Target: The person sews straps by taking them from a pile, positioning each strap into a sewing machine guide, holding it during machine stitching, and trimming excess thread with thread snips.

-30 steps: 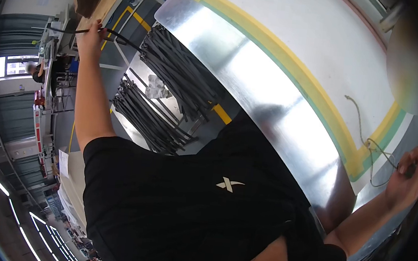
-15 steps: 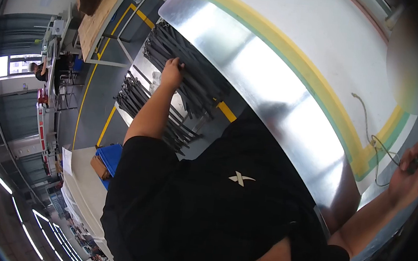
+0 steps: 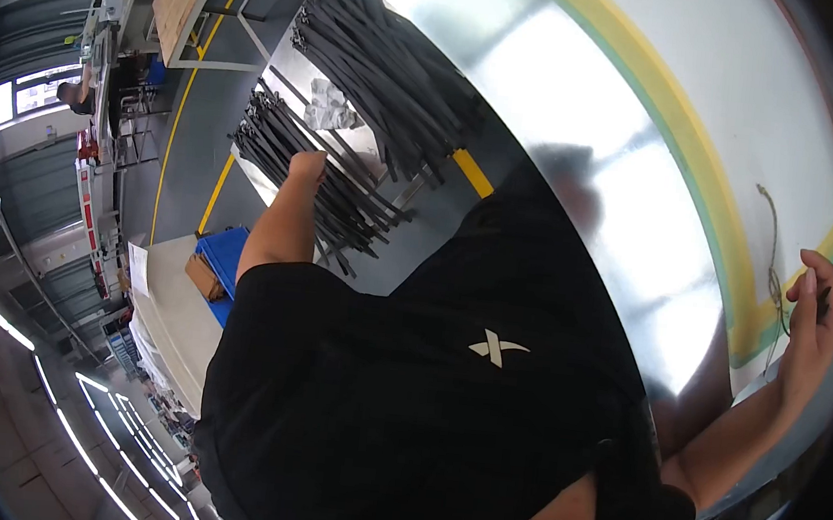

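Note:
My left hand (image 3: 307,165) reaches down to the nearer pile of dark grey strips (image 3: 277,141), its fingers hidden from view. Beside this pile lies a larger bundle of dark strips (image 3: 384,71). Crumpled pale wrapping (image 3: 328,106) sits between the two bundles. At the far right, my right hand (image 3: 814,313) is raised over the table edge with bent fingers closed around a small dark thing, too unclear to name. A thin cord (image 3: 772,244) lies close to its fingertips on the white surface.
A shiny metal-edged table (image 3: 592,106) with yellow and green tape (image 3: 687,106) curves along my right. A wooden-topped table (image 3: 186,2) stands at the upper left, and a blue bin (image 3: 228,257) by my left elbow. Another person (image 3: 77,92) is far off.
My left hand has moved from the larger bundle to the smaller pile of strips. My right hand has risen slightly, and its fingers show more clearly. The view has shifted.

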`<state>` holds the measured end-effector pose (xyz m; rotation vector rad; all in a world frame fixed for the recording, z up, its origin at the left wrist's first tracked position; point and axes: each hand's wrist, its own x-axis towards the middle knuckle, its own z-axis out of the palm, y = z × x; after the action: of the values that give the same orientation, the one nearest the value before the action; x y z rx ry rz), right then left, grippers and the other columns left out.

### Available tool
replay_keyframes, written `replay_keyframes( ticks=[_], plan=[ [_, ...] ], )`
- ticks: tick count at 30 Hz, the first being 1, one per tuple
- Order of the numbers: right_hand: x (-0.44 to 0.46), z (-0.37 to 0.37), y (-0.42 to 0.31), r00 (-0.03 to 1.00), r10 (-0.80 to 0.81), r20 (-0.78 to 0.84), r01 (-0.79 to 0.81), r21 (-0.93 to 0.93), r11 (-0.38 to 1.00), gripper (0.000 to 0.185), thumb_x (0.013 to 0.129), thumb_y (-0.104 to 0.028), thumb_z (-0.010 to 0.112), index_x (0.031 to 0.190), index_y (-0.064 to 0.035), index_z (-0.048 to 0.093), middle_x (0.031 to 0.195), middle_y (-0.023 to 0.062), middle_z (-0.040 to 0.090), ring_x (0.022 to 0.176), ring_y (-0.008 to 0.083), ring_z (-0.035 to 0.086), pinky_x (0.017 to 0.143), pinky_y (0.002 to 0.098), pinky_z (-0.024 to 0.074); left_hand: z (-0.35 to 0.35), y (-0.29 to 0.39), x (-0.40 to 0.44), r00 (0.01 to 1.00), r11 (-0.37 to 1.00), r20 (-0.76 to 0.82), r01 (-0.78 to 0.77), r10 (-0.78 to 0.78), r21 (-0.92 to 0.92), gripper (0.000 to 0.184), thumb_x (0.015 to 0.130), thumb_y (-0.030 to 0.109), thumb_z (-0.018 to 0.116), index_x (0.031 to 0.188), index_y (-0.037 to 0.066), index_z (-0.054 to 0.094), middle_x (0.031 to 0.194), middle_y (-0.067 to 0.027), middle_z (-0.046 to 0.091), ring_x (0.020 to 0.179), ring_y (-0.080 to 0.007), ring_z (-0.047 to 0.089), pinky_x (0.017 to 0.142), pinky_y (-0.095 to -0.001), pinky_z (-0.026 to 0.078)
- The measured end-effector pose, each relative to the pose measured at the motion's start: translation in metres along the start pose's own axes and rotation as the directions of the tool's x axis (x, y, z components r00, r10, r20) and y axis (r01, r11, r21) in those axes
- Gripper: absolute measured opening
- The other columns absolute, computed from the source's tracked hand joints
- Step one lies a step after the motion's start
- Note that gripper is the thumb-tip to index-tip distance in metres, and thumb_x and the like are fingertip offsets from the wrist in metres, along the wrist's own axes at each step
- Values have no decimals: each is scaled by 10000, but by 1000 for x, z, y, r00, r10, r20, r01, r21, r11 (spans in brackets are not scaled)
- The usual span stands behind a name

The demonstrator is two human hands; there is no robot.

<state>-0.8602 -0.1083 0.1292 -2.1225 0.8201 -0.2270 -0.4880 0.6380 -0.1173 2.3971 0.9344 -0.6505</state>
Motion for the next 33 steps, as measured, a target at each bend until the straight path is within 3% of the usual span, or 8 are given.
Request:
replay_keyframes(
  ticks=[8,9,12,21,24,27,29,33],
  plan=[
    [11,3,5,988,-58,142,63,-33,997,250,1105,-158,555,1272,11,634,894,28,562,778,93,526,728,217,415,42,13,11,977,949,-209,98,-35,300,336,792,241,789,946,-57,767,905,-180,772,810,-291,771,712,-394,600],
    [11,4,4,989,-39,140,41,-14,999,246,1099,-160,566,1260,5,654,886,12,553,809,84,517,753,217,401,46,13,15,974,962,-204,147,-100,231,337,797,202,780,1007,-60,769,979,-187,783,886,-297,782,742,-386,611],
    [10,9,2,991,-4,133,-1,41,999,240,1088,-164,589,1238,-6,689,875,-17,539,868,69,500,801,216,377,53,-7,52,980,973,-191,93,-53,211,188,843,147,765,774,-2,673,687,-98,652,562,-209,613,511,-360,473],
    [10,13,0,989,2,147,-13,75,997,236,1080,-162,595,1236,-4,677,900,-17,554,862,74,507,800,224,398,-5,6,54,962,881,-91,196,-258,-430,106,866,78,652,785,33,600,690,-79,543,553,-193,530,489,-414,411],
    [7,15,-7,985,3,172,-25,126,992,223,1069,-154,602,1226,-16,681,919,-18,570,872,72,514,803,226,409,-62,80,-28,940,948,-289,92,-184,-305,74,816,62,608,810,42,679,767,-94,634,618,-210,575,540,-381,452],
    [5,21,-26,984,1,177,-34,183,983,197,1039,-129,622,1195,-25,683,934,-25,598,871,66,526,785,229,428,-129,120,-26,987,565,-151,-156,56,-810,104,840,46,633,746,79,663,637,-38,556,568,-177,531,549,-311,429],
    [3,26,-37,985,-56,161,25,188,982,168,1016,-92,629,1152,-20,694,874,-32,604,815,61,529,744,230,438,-166,172,-71,962,505,-138,-244,237,-828,85,858,121,666,774,106,661,617,45,505,553,-139,488,542,-290,382],
    [-6,19,-79,972,-91,217,61,141,988,178,963,-121,673,1090,-3,709,807,64,708,775,104,650,674,294,521,-170,256,-155,646,115,-137,-332,751,-936,158,1030,185,620,1069,44,678,799,6,607,606,-94,478,547,-266,365]
  ],
)
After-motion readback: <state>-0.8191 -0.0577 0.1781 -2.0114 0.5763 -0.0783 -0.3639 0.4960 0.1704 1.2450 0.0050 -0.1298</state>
